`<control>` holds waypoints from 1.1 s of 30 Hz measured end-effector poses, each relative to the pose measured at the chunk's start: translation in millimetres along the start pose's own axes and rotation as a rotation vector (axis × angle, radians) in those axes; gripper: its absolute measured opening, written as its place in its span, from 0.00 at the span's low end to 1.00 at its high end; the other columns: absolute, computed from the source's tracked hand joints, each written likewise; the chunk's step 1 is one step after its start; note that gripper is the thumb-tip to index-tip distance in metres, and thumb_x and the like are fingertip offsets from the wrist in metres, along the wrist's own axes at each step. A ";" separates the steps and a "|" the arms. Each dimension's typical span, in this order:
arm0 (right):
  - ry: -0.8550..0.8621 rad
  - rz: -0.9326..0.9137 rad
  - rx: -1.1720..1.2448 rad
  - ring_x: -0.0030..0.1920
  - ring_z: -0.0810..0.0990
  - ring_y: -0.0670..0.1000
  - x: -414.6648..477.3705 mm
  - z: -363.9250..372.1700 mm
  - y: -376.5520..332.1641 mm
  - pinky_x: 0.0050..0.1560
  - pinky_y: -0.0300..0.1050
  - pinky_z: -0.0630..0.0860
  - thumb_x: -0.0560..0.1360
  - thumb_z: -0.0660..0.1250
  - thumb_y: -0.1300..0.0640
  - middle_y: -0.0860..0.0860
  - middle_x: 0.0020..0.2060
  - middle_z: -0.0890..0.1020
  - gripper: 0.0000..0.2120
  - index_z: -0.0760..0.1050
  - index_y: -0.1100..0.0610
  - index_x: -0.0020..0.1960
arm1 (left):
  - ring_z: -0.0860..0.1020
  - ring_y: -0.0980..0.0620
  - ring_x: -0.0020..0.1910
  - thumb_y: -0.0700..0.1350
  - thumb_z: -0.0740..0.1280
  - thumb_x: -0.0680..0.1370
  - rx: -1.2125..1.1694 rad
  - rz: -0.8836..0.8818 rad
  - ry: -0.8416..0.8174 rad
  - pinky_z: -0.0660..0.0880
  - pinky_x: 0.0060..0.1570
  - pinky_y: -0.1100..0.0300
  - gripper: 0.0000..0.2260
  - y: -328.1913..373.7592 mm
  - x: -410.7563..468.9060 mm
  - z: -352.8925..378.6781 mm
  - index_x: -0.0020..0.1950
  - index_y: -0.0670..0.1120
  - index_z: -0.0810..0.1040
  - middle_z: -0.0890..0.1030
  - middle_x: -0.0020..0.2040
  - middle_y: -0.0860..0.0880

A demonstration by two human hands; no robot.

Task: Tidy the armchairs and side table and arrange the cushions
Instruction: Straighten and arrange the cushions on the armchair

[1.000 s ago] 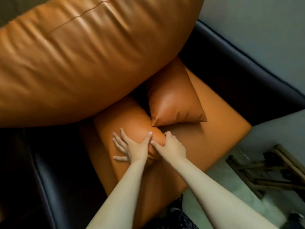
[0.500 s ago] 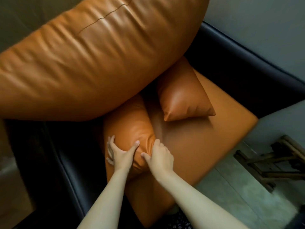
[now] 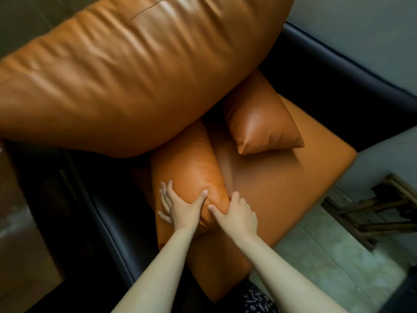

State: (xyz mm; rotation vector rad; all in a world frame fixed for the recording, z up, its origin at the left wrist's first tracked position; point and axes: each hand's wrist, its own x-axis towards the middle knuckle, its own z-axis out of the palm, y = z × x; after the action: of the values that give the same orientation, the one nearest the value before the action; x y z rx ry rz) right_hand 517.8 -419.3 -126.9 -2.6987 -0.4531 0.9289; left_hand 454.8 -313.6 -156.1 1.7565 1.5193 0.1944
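Your left hand lay on the near end of the small cushion, fingers spread down its left side and thumb pressed on top, clasping it. Your right hand gripped the same end from the right, fingers curled and thumb on the leather (the two thumbs nearly met). The small cushion sat on the left part of the seat. Its long axis ran from your hands away towards the back cushion, with the far end tucked beneath it. A second cushion stood apart to the right, one corner pointing towards you.
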 end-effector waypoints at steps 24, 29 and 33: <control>-0.491 0.060 0.472 0.69 0.70 0.58 132.0 -19.0 -52.7 0.68 0.50 0.68 0.63 0.75 0.35 0.56 0.72 0.67 0.58 0.44 0.53 0.77 | 0.45 0.45 0.77 0.69 0.74 0.59 0.003 -0.430 -0.103 0.47 0.73 0.38 0.57 22.1 90.3 2.9 0.77 0.54 0.44 0.47 0.78 0.48; -0.539 0.067 0.583 0.69 0.69 0.57 136.6 -4.8 -46.7 0.69 0.54 0.68 0.57 0.78 0.35 0.55 0.72 0.64 0.62 0.39 0.42 0.76 | 0.42 0.45 0.77 0.73 0.71 0.55 0.013 -0.438 -0.180 0.46 0.73 0.38 0.61 14.5 89.5 4.7 0.77 0.56 0.40 0.43 0.78 0.49; -0.528 0.058 0.597 0.69 0.69 0.57 141.1 2.8 -41.4 0.69 0.54 0.67 0.59 0.78 0.37 0.55 0.73 0.63 0.61 0.39 0.42 0.76 | 0.42 0.45 0.77 0.74 0.70 0.55 0.007 -0.460 -0.228 0.45 0.74 0.41 0.62 15.2 92.4 5.0 0.77 0.54 0.38 0.41 0.78 0.48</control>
State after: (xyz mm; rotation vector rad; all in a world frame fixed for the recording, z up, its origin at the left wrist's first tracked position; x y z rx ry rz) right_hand 613.0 -328.9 -193.2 -1.9281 -0.1476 1.5146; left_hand 494.4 -233.1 -183.6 1.3354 1.7024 -0.2352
